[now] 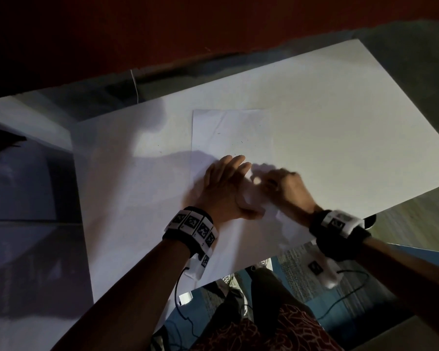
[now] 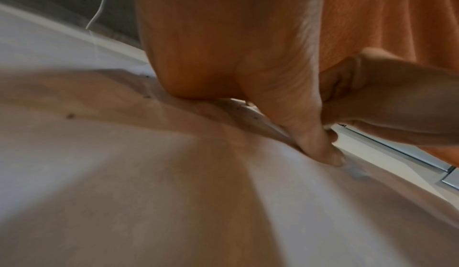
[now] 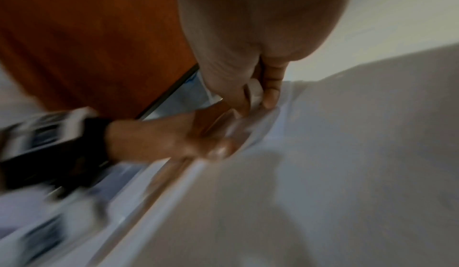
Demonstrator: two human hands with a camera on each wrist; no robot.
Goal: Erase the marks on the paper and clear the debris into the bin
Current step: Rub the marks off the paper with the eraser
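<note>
A white sheet of paper [image 1: 232, 127] lies on a larger white sheet [image 1: 340, 138] that covers the table. My left hand [image 1: 226, 181] lies flat on the paper's near part, fingers straight, pressing it down. In the left wrist view the thumb [image 2: 320, 145] presses into the paper. Just to its right my right hand [image 1: 276, 182], blurred by motion, pinches a small white eraser [image 3: 255, 92] against the paper. Dark eraser crumbs [image 1: 242, 141] are scattered on the paper beyond the fingers, and several crumbs [image 2: 70, 116] show in the left wrist view.
A dim box-like shape [image 1: 23, 160] stands off the table's left edge. A red-brown wall [image 1: 162, 26] runs behind the table. The person's patterned clothing [image 1: 264, 330] and cables [image 1: 183, 295] are below the near edge. The big sheet's right half is bare.
</note>
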